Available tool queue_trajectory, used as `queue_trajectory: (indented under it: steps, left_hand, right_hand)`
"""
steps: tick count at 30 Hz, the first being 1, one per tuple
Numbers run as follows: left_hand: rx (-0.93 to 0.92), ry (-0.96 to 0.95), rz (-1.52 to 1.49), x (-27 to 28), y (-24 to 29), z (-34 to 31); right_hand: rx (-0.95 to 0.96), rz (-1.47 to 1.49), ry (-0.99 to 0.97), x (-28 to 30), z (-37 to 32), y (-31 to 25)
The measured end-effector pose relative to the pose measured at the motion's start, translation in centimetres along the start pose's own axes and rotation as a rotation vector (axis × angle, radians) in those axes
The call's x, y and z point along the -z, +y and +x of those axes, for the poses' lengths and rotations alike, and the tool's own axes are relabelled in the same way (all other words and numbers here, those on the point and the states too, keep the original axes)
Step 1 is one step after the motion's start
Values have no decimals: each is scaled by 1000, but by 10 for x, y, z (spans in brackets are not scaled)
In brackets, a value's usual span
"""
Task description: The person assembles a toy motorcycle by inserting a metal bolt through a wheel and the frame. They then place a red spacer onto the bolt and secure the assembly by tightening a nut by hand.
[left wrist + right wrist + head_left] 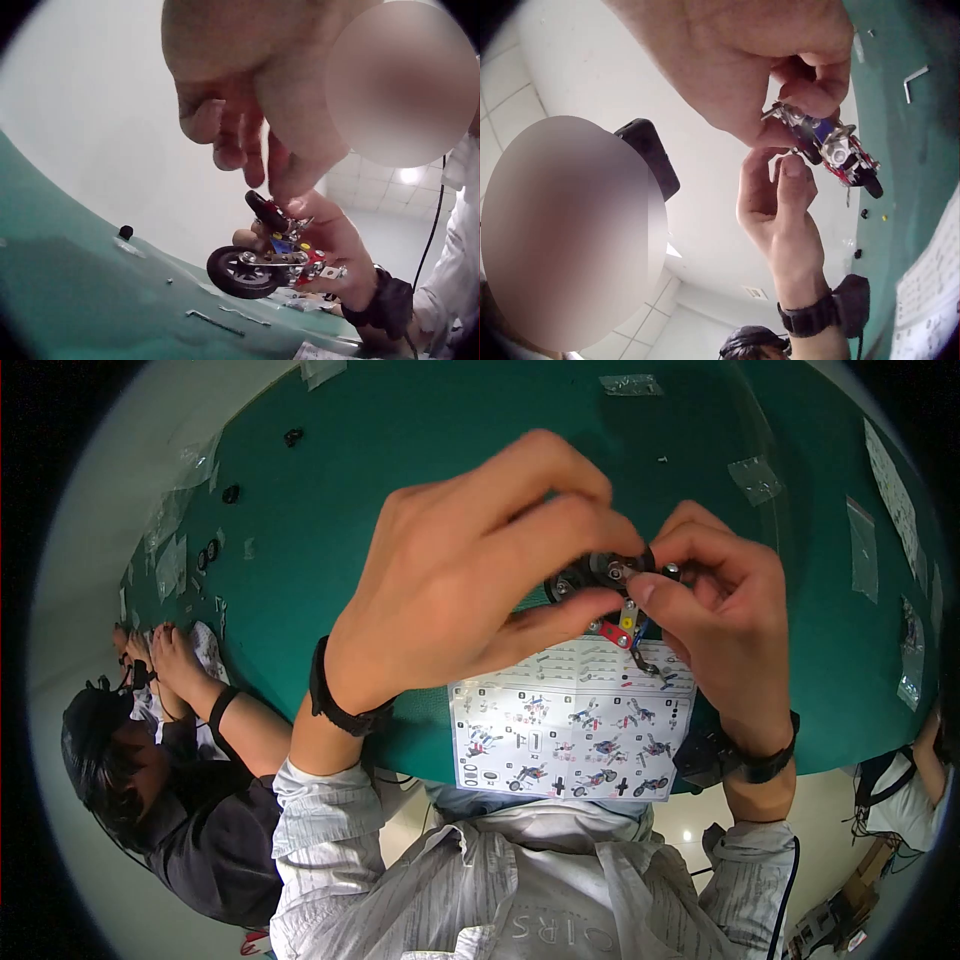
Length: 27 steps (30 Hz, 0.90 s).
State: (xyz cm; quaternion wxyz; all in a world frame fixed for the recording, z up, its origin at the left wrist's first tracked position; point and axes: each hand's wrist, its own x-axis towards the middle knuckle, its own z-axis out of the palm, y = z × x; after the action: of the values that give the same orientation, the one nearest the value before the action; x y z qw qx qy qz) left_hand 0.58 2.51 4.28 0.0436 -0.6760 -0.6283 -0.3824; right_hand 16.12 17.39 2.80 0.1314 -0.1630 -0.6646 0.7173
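A small model motorcycle (615, 632) with black wheels, metal strips and red and blue parts is held up over the table. My right hand (735, 605) grips it, thumb and fingers closing on it from the right. From the other side, my left hand (470, 565) pinches at one wheel end with thumb and index finger. The left wrist view shows a spoked wheel (244, 271) toward the camera, with the left fingertips above the other wheel (261, 208). In the right wrist view a small silver bit shows by the left fingertips; I cannot tell whether it is a loose part.
A printed instruction sheet (570, 735) lies below the hands at the table's near edge. An L-shaped hex key (909, 82) is on the green table (330, 550), along with plastic bags (755, 480) and small black parts (292, 436). Another person (200, 790) sits at the left.
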Motion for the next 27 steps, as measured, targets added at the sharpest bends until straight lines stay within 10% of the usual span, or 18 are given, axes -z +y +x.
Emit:
queue_trajectory:
  steps: [8,11,23,27]
  left_hand:
    - [-78,-51,-36,0,-6,-4]
    - [152,44,-94,-3,8,3]
    - [-210,-45,51,5,-13,1]
    - [-25,56,-9,4,0,3]
  right_hand:
    - [-18,15,-12,1,0,-1]
    - [-4,35,6,0,0,2]
    - [4,12,0,-3,-1,3]
    - [-4,-8,18,-4,-2,1]
